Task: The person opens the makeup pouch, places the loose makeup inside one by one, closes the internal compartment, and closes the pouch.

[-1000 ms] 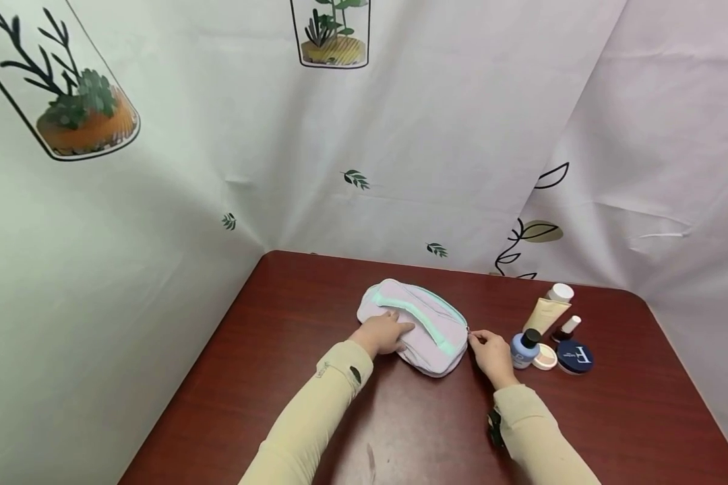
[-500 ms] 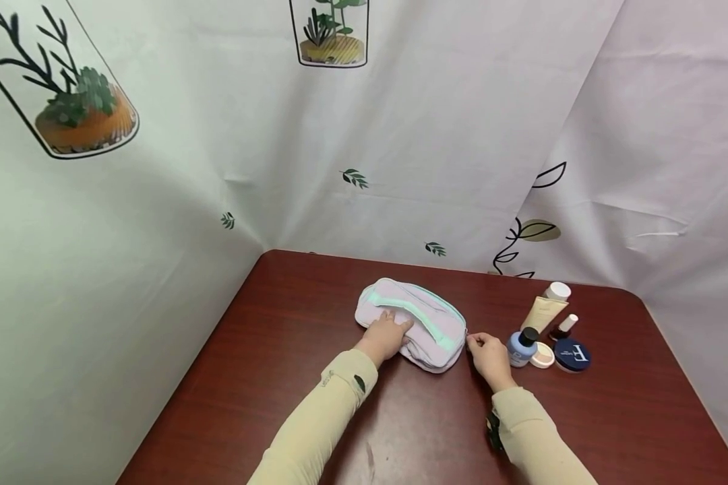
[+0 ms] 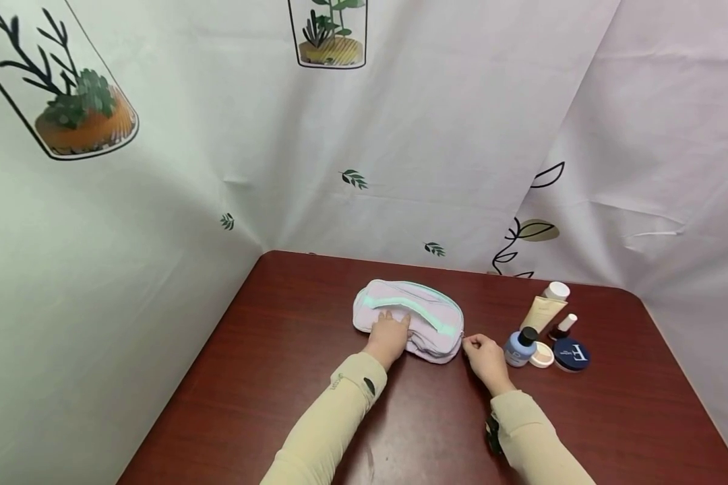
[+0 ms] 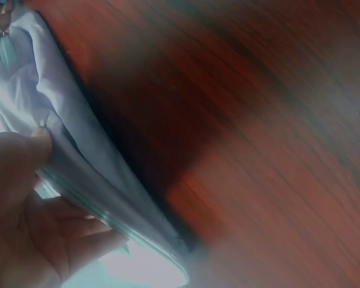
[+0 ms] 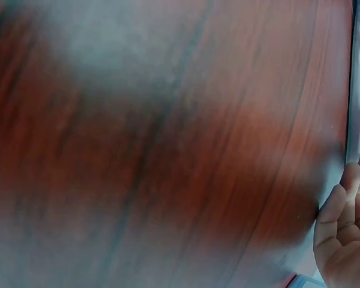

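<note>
A lilac cosmetic bag (image 3: 427, 337) with mint trim and a mint carry strap (image 3: 418, 308) lies on the table. My left hand (image 3: 389, 337) grips its near side; in the left wrist view the thumb (image 4: 41, 147) presses the creased fabric while the fingers (image 4: 78, 240) lie across the mint zipper seam. At the bag's right corner my right hand (image 3: 487, 360) pinches the zipper pull, whose metal ring (image 4: 0, 31) shows at the left wrist view's top left. Curled fingers (image 5: 333, 210) of the right hand appear at the edge of the right wrist view; the pull is hidden there.
Right of my right hand stand a blue bottle (image 3: 520, 347) with a black cap, a cream tube (image 3: 541, 315), a white-capped container (image 3: 557, 291) and a small white-capped bottle (image 3: 563, 327). A round pale compact (image 3: 542, 355) and a navy case (image 3: 571, 355) lie beside them.
The bag has turned a little, its right end shifting away from me and left. My left hand has moved slightly right with its fingers on the bag; the right hand has shifted slightly left.
</note>
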Available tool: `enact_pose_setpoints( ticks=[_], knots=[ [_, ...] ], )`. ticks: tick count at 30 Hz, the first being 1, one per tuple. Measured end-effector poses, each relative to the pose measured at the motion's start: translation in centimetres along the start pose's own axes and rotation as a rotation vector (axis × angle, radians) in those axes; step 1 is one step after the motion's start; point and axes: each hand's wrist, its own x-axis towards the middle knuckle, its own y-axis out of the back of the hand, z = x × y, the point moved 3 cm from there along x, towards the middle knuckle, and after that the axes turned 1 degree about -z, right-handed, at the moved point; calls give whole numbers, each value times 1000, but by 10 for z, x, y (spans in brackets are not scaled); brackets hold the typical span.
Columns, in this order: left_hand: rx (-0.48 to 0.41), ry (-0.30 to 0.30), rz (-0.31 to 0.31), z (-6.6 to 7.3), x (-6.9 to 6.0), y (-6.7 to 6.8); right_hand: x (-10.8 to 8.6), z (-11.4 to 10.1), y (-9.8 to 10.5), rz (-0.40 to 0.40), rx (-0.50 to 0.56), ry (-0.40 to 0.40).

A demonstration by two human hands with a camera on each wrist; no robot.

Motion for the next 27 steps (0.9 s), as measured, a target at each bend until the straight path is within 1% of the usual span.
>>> enact_pose_setpoints(
  ticks=[3, 6, 9, 11, 12, 13, 14, 15, 17, 19, 20, 21, 22, 24, 26, 27],
  knots=[
    [26, 41, 12, 6, 0, 4, 0, -1, -2, -10, 11, 9],
    [73, 68, -2, 10, 1, 6, -1, -2, -6, -52, 55, 29],
    [112, 50, -23, 11, 1, 7, -2, -2, -9, -106, 101, 46],
    [114, 1, -42, 6, -1, 8, -2, -1, -10, -129, 134, 47],
    [99, -42, -43, 1, -2, 9, -3, 0, -9, -133, 149, 45],
    [76, -94, -32, -5, -5, 10, -2, 0, -9, -134, 161, 43],
    [32, -149, -11, -13, -6, 12, -2, 1, -8, -132, 173, 38],
    [-25, -198, 24, -21, -8, 16, -1, 2, -7, -129, 191, 31],
    [-144, -280, 124, -39, -11, 24, -1, 3, -5, -126, 225, 14],
    [-251, -324, 220, -59, -13, 32, 1, 4, -3, -120, 245, 1],
    [-289, -336, 244, -68, -12, 35, 2, 4, -2, -118, 258, -5],
    [-306, -341, 241, -77, -11, 35, 2, 4, -2, -119, 273, -11],
    [-317, -345, 206, -84, -10, 34, 2, 4, -2, -120, 282, -17],
    [-316, -345, 75, -93, -7, 26, 3, 4, -3, -117, 298, -25],
    [-266, -317, -51, -96, -5, 15, 3, 3, -4, -116, 312, -33],
    [-229, -290, -95, -95, -4, 11, 3, 2, -5, -115, 316, -33]
  ],
)
